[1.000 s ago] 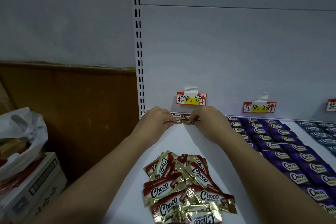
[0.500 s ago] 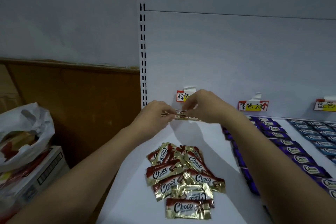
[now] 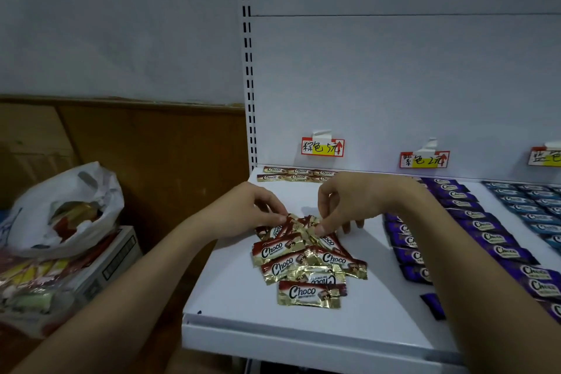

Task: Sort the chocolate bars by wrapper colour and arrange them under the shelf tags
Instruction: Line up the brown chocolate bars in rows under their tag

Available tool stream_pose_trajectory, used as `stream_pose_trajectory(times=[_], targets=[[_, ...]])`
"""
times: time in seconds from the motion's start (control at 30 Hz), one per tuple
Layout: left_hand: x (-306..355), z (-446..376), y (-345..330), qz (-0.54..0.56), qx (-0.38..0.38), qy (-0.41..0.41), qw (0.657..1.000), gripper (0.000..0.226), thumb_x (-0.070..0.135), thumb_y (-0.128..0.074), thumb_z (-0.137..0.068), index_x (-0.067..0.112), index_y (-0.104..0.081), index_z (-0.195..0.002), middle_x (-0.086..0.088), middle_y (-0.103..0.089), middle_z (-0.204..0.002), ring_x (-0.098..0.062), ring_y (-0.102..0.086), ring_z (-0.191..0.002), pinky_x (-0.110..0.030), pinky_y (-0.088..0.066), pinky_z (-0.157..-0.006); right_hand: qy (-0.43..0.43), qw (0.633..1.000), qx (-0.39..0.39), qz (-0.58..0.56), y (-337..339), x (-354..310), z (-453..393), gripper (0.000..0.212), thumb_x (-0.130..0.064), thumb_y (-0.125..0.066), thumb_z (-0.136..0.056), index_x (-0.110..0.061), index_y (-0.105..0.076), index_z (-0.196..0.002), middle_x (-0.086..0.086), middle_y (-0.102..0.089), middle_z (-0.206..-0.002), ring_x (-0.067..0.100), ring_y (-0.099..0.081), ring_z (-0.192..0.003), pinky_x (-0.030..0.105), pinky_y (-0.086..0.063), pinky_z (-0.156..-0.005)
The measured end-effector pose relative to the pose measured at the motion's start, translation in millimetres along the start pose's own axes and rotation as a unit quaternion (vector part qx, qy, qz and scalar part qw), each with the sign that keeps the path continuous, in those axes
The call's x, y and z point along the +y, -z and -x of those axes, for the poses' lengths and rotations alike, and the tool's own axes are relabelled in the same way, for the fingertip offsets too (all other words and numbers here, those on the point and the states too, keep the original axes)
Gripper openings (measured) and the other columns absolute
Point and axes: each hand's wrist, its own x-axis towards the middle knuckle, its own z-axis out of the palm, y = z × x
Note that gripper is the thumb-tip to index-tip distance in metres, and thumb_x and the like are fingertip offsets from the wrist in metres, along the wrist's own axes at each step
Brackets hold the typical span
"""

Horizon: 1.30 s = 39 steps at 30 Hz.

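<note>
White shelf (image 3: pixel 230 291) is carrying a loose pile of brown bars (image 3: pixel 306 261) at its middle; your left hand (image 3: pixel 252 212) and right hand (image 3: pixel 343 203) are both pinching wrappers at the pile's far edge; two rows of brown bars (image 3: pixel 297 174) are lying under the brown tag (image 3: pixel 322 147); purple bars (image 3: pixel 473 222) are sitting under the purple tag (image 3: pixel 424 159); blue bars (image 3: pixel 534 206) are lying farther right.

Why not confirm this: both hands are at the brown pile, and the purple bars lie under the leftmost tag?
One thing is wrong. In the head view the purple bars lie under the middle tag; the leftmost tag has brown bars. Both the left hand and right hand are at the brown pile.
</note>
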Motion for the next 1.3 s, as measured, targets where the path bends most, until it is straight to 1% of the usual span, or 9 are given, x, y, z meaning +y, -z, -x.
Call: stream_pose_trajectory(times=[0.13,0.23,0.37,0.47,0.53,0.63,0.83,1.07,1.3], targets=[[3.2,-2.6,1.3,0.023,0.057,-0.004,0.998,0.005,0.025,-0.072,-0.085,0.026,-0.074,-0.08,0.014,-0.07,-0.083,0.001,-0.064,-0.082,-0.01,-0.049,-0.06,-0.004,0.999,-0.005,0.032,-5.2,-2.7,-4.3,0.036,-0.035,-0.085,-0.071,-0.021,-0.062,-0.094,-0.006,-0.073,-0.082,0.019,-0.071,-0.079,0.031,-0.059,-0.065],[3.4,-8.1,4.8,0.084,0.121,0.007,0.989,0.002,0.019,-0.068,-0.088,0.019,-0.07,-0.087,0.007,-0.072,-0.082,-0.007,-0.068,-0.078,-0.017,-0.054,-0.065,0.019,0.999,0.028,-0.022,-0.3,2.4,-2.3,0.027,-0.023,-0.082,-0.076,-0.019,-0.061,-0.093,-0.004,-0.075,-0.079,0.012,-0.07,-0.072,0.023,-0.054,-0.056],[-0.4,-17.0,2.8,0.238,0.186,0.079,0.95,0.008,0.005,-0.061,-0.091,0.009,-0.065,-0.097,-0.018,-0.071,-0.094,-0.024,-0.072,-0.08,-0.027,-0.06,-0.069,0.034,0.98,0.17,-0.102,8.6,13.9,-4.6,0.012,-0.013,-0.074,-0.084,-0.012,-0.065,-0.092,0.002,-0.071,-0.085,0.008,-0.068,-0.065,0.019,-0.052,-0.054],[-5.4,-22.5,-5.5,0.266,0.196,0.115,0.937,0.017,-0.003,-0.057,-0.092,0.009,-0.066,-0.101,-0.017,-0.063,-0.105,-0.028,-0.071,-0.088,-0.03,-0.06,-0.072,0.019,0.97,0.239,-0.047,6.2,20.1,-15.1,0.015,-0.011,-0.071,-0.086,-0.015,-0.071,-0.1,-0.002,-0.068,-0.088,0.006,-0.061,-0.071,0.02,-0.05,-0.062],[-9.5,-26.6,-9.4,0.181,0.21,0.116,0.954,0.02,-0.001,-0.059,-0.091,0.014,-0.069,-0.099,-0.012,-0.061,-0.106,-0.028,-0.068,-0.09,-0.032,-0.06,-0.074,0.011,0.972,0.234,-0.016,-0.7,21.4,-23.3,0.024,-0.01,-0.069,-0.087,-0.018,-0.071,-0.11,-0.002,-0.068,-0.097,0.008,-0.06,-0.082,0.022,-0.05,-0.071],[-12.7,-30.0,-10.6,-0.02,0.234,0.095,0.967,0.016,0.01,-0.063,-0.09,0.024,-0.071,-0.095,0.002,-0.064,-0.105,-0.01,-0.059,-0.087,-0.015,-0.046,-0.061,0.003,0.977,0.214,-0.008,-8.8,23.1,-30.5,0.037,-0.01,-0.068,-0.088,-0.016,-0.063,-0.124,-0.001,-0.066,-0.111,0.013,-0.061,-0.091,0.021,-0.05,-0.073],[-25.1,-44.6,-1.5,-0.216,0.205,0.047,0.953,0.03,0.028,-0.047,-0.1,0.023,-0.063,-0.125,0.003,-0.052,-0.135,-0.018,-0.041,-0.124,-0.039,-0.039,-0.105,-0.023,0.974,0.217,0.057,-3.9,27.0,-26.5,0.029,-0.022,-0.073,-0.086,-0.018,-0.068,-0.114,-0.002,-0.066,-0.107,0.012,-0.059,-0.089,0.019,-0.044,-0.069],[-38.7,-62.4,3.6,-0.253,0.09,0.035,0.963,0.043,0.046,-0.035,-0.101,0.026,-0.055,-0.134,0.006,-0.049,-0.138,-0.015,-0.044,-0.124,-0.041,-0.037,-0.107,-0.034,0.982,0.161,0.097,-7.1,26.8,-29.5,0.029,-0.02,-0.075,-0.083,-0.018,-0.071,-0.111,-0.003,-0.067,-0.103,0.013,-0.06,-0.09,0.017,-0.044,-0.066],[-38.7,-66.4,2.3,-0.251,0.072,0.043,0.964,0.047,0.048,-0.036,-0.1,0.025,-0.05,-0.138,0.005,-0.044,-0.144,-0.016,-0.041,-0.129,-0.035,-0.035,-0.108,-0.032,0.981,0.168,0.093,-8.8,30.9,-34.3,0.028,-0.016,-0.073,-0.083,-0.021,-0.071,-0.111,-0.005,-0.067,-0.104,0.011,-0.06,-0.09,0.016,-0.044,-0.067]])
